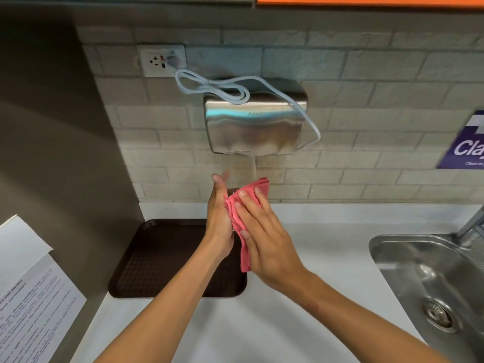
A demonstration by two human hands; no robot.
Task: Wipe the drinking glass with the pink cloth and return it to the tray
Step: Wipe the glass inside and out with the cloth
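Note:
A clear drinking glass point(239, 169) is held up above the counter, its open rim pointing away toward the wall. My left hand point(218, 218) grips its base from the left side. My right hand point(264, 231) presses the folded pink cloth point(246, 205) against the glass's right side and lower part. The cloth hides much of the glass's base. The dark brown tray point(157, 260) lies on the white counter below my hands, with nothing on its visible surface.
A steel hand dryer point(255, 121) hangs on the tiled wall just behind the glass, its white cable running to a socket point(161, 60). A steel sink point(432, 279) is at the right. Paper sheets point(28, 289) hang on the left wall.

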